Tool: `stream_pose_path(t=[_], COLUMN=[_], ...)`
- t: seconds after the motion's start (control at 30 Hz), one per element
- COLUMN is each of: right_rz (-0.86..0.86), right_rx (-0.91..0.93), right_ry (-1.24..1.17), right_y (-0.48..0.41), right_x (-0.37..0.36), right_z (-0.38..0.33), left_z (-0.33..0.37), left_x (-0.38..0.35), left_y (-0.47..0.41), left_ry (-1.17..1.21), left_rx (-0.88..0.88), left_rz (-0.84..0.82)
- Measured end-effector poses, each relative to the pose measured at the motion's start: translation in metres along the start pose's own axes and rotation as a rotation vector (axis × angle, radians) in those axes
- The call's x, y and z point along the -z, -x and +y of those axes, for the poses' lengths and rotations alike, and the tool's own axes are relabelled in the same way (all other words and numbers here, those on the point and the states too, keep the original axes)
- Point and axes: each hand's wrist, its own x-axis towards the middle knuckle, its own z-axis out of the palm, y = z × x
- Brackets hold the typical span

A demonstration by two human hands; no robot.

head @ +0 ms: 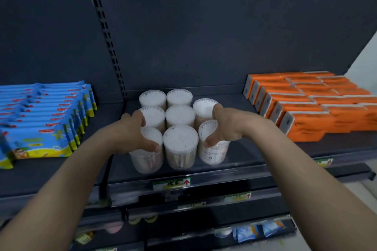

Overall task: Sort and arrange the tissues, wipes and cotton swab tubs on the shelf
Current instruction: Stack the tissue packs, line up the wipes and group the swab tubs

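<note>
Several clear cotton swab tubs [180, 145] stand in a tight block at the middle of the dark shelf [255, 149]. My left hand [133, 132] presses against the block's left side, thumb on the front-left tub [146, 159], fingers by the tub behind it. My right hand [224, 124] cups the right side, thumb on the front-right tub [214, 153], fingers against the tub behind. Both hands squeeze the group from either side. Blue wipe packs [40, 120] lie in rows on the left. Orange tissue packs [310, 104] lie in rows on the right.
A slotted upright [106, 34] splits the grey back panel just left of the tubs. Price labels [172, 183] sit on the shelf's front rail. Lower shelves below hold small packets [257, 230]. Bare shelf surface lies between the tubs and the orange packs.
</note>
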Motion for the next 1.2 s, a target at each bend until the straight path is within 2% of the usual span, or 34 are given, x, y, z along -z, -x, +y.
stream_pose_path(t=[0.5, 0.97, 1.13, 1.2], right_rz=[0.074, 0.093, 0.278, 0.267], right_rx=[0.056, 0.082, 0.26, 0.317], right_ry=[-0.075, -0.029, -0.075, 0.019], right_y=[0.006, 0.009, 0.014, 0.015], right_x=[-0.003, 0.0, 0.003, -0.006], right_z=[0.011, 0.012, -0.01, -0.028], left_z=[-0.005, -0.001, 0.0, 0.003], left_x=[-0.008, -0.009, -0.004, -0.005], left_y=[0.008, 0.012, 0.011, 0.012], left_ry=[0.058, -0.003, 0.001, -0.023], left_rx=[0.007, -0.02, -0.017, -0.016], left_rz=[0.14, 0.138, 0.181, 0.177])
